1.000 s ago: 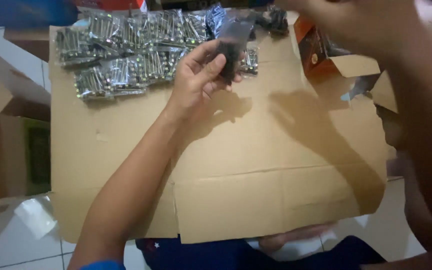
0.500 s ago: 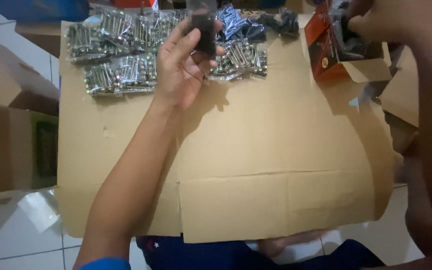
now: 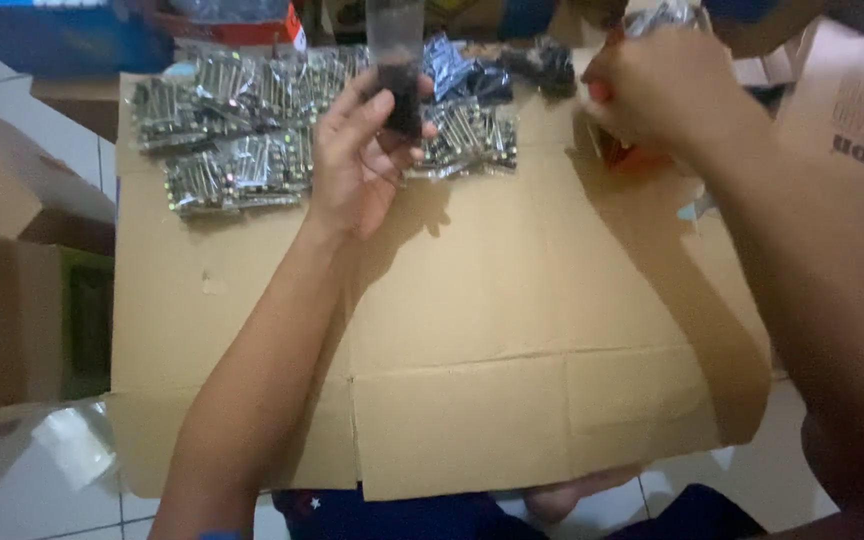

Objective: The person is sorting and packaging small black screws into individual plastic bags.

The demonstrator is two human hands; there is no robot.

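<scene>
Right hand [image 3: 657, 85] moved left, clutching something unclear; left hand [image 3: 357, 160] grips clear bag [image 3: 397, 70].

Left hand [image 3: 360, 160] at 12 o'clock pinches a clear bag of dark bits [image 3: 398, 70] above the flattened cardboard [image 3: 512, 330]. Shiny screw packets [image 3: 242, 130] at 11, right hand [image 3: 657, 95] at 1.
</scene>
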